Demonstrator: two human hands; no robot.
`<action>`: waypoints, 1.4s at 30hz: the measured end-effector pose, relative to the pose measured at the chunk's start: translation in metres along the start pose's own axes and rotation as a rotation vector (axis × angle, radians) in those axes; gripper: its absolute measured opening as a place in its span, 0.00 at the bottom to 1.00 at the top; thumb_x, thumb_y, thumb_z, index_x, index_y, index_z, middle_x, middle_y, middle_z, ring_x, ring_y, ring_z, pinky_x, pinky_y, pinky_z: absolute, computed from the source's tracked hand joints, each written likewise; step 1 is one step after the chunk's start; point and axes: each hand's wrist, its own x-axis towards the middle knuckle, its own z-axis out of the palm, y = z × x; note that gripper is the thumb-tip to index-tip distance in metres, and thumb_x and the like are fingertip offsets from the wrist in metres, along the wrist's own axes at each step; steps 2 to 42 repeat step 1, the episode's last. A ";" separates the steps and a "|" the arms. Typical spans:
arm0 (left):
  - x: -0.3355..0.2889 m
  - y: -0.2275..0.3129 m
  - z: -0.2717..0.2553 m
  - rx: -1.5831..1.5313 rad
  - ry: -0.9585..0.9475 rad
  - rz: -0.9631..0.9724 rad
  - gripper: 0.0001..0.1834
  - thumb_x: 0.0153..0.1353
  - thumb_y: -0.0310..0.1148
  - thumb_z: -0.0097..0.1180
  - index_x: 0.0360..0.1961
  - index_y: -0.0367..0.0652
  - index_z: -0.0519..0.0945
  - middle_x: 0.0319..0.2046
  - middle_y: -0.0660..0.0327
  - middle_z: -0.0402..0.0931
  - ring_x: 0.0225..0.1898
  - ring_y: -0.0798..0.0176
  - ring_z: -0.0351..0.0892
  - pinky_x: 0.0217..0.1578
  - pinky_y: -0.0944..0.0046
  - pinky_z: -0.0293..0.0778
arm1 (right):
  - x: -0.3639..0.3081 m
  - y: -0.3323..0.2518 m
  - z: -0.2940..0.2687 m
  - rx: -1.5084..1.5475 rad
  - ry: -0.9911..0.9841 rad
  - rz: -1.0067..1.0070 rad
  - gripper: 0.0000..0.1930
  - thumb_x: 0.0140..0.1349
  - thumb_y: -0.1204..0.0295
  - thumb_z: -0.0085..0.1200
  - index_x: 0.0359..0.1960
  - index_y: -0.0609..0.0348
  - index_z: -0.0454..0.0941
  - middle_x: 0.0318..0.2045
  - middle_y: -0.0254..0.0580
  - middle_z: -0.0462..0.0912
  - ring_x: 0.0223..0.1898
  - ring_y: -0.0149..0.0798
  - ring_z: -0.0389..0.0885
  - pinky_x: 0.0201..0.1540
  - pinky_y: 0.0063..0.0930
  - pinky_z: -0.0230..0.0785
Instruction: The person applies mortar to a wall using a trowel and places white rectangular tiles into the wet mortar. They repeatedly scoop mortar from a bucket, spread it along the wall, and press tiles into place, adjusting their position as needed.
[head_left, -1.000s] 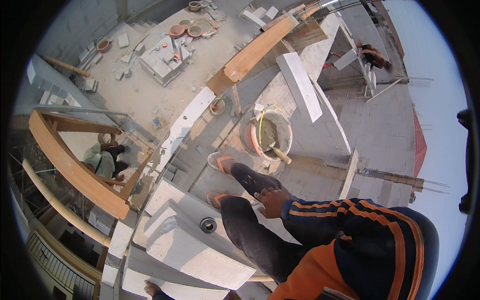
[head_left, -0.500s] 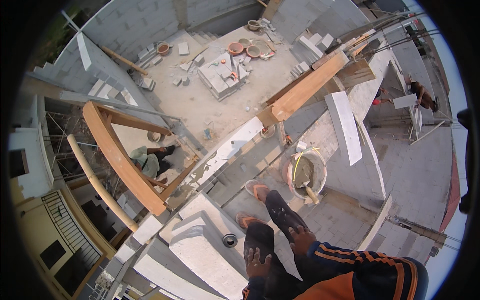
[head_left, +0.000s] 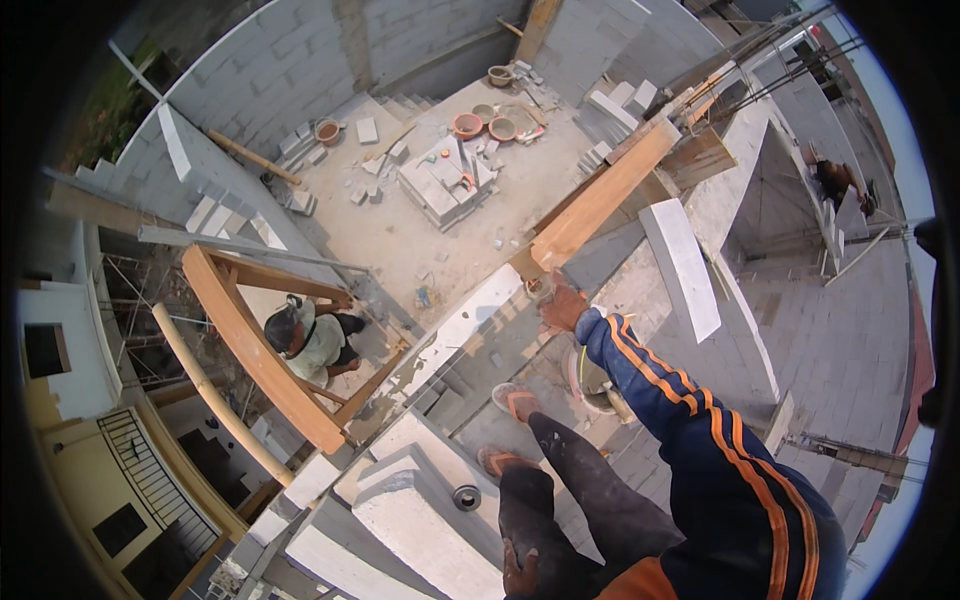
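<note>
My right hand (head_left: 566, 309) reaches forward to the wall top, beside the end of a wooden beam (head_left: 602, 205). Its fingers are bent and closed at a small, pale, cup-like container (head_left: 539, 287); what exactly they grip is too small to make out. My left hand (head_left: 520, 572) lies on my left thigh, fingers stretched and holding nothing. Below my right forearm stands a bucket (head_left: 594, 382) of grey mortar, partly covered by the sleeve, with a trowel handle (head_left: 619, 404) at its rim. My sandalled feet rest on a ledge near the wall.
White blocks (head_left: 430, 515) and a dark ring (head_left: 466, 497) lie to my left. A wooden frame (head_left: 262, 350) stands beyond, with a person (head_left: 312, 335) crouched below. Far down, a block stack (head_left: 440, 185) and mortar tubs (head_left: 467, 126) sit on the floor. Another person (head_left: 838, 180) works at right.
My right hand has left my right thigh and stretched forward to the small container on the wall. My left hand has slid back along my thigh. The crouching person's head and shoulders now show.
</note>
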 end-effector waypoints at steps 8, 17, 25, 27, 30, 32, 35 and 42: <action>-0.004 -0.008 0.001 0.007 0.004 0.025 0.46 0.63 0.54 0.57 0.74 0.40 0.56 0.70 0.40 0.60 0.72 0.43 0.58 0.70 0.56 0.55 | -0.002 0.007 0.001 0.064 0.048 -0.040 0.33 0.65 0.56 0.50 0.64 0.68 0.62 0.40 0.68 0.84 0.43 0.61 0.85 0.57 0.57 0.71; -0.004 -0.008 0.001 0.007 0.004 0.025 0.46 0.63 0.54 0.57 0.74 0.40 0.56 0.70 0.40 0.60 0.72 0.43 0.58 0.70 0.56 0.55 | -0.002 0.007 0.001 0.064 0.048 -0.040 0.33 0.65 0.56 0.50 0.64 0.68 0.62 0.40 0.68 0.84 0.43 0.61 0.85 0.57 0.57 0.71; -0.004 -0.008 0.001 0.007 0.004 0.025 0.46 0.63 0.54 0.57 0.74 0.40 0.56 0.70 0.40 0.60 0.72 0.43 0.58 0.70 0.56 0.55 | -0.002 0.007 0.001 0.064 0.048 -0.040 0.33 0.65 0.56 0.50 0.64 0.68 0.62 0.40 0.68 0.84 0.43 0.61 0.85 0.57 0.57 0.71; -0.004 -0.008 0.001 0.007 0.004 0.025 0.46 0.63 0.54 0.57 0.74 0.40 0.56 0.70 0.40 0.60 0.72 0.43 0.58 0.70 0.56 0.55 | -0.002 0.007 0.001 0.064 0.048 -0.040 0.33 0.65 0.56 0.50 0.64 0.68 0.62 0.40 0.68 0.84 0.43 0.61 0.85 0.57 0.57 0.71; -0.004 -0.008 0.001 0.007 0.004 0.025 0.46 0.63 0.54 0.57 0.74 0.40 0.56 0.70 0.40 0.60 0.72 0.43 0.58 0.70 0.56 0.55 | -0.002 0.007 0.001 0.064 0.048 -0.040 0.33 0.65 0.56 0.50 0.64 0.68 0.62 0.40 0.68 0.84 0.43 0.61 0.85 0.57 0.57 0.71; -0.004 -0.008 0.001 0.007 0.004 0.025 0.46 0.63 0.54 0.57 0.74 0.40 0.56 0.70 0.40 0.60 0.72 0.43 0.58 0.70 0.56 0.55 | -0.002 0.007 0.001 0.064 0.048 -0.040 0.33 0.65 0.56 0.50 0.64 0.68 0.62 0.40 0.68 0.84 0.43 0.61 0.85 0.57 0.57 0.71; -0.004 -0.008 0.001 0.007 0.004 0.025 0.46 0.63 0.54 0.57 0.74 0.40 0.56 0.70 0.40 0.60 0.72 0.43 0.58 0.70 0.56 0.55 | -0.002 0.007 0.001 0.064 0.048 -0.040 0.33 0.65 0.56 0.50 0.64 0.68 0.62 0.40 0.68 0.84 0.43 0.61 0.85 0.57 0.57 0.71; -0.004 -0.008 0.001 0.007 0.004 0.025 0.46 0.63 0.54 0.57 0.74 0.40 0.56 0.70 0.40 0.60 0.72 0.43 0.58 0.70 0.56 0.55 | -0.002 0.007 0.001 0.064 0.048 -0.040 0.33 0.65 0.56 0.50 0.64 0.68 0.62 0.40 0.68 0.84 0.43 0.61 0.85 0.57 0.57 0.71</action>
